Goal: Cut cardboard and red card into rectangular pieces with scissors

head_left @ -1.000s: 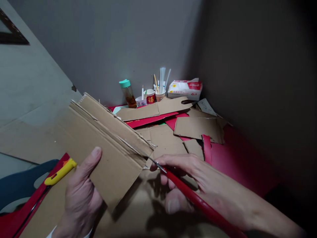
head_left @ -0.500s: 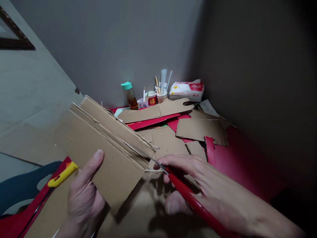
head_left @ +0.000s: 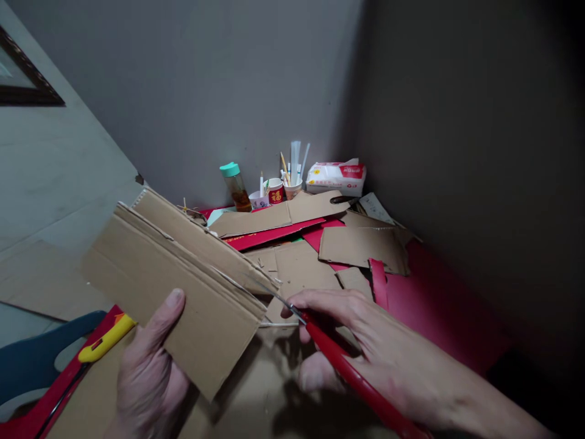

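Observation:
My left hand (head_left: 153, 360) grips a folded piece of brown cardboard (head_left: 196, 329), thumb on its face and the fingers hidden behind. The piece is tilted, with a fold running along its upper side. My right hand (head_left: 347, 341) is closed round the red handles of a pair of scissors (head_left: 333, 353). Their thin metal blades point up and left, at the right end of the fold between the cardboard layers. How far the blades are apart cannot be made out.
A yellow cutter (head_left: 107, 338) lies at the lower left near a dark blue chair (head_left: 46, 353). Behind are cut cardboard pieces (head_left: 365, 244), a bottle (head_left: 235, 186), cups with pens and sticks (head_left: 275, 192), and a tissue pack (head_left: 336, 178) on a red surface (head_left: 439, 305).
The view has shifted slightly, so the background sits lower and further left. Both hands keep their holds, and the blades are slightly further out from the cardboard fold.

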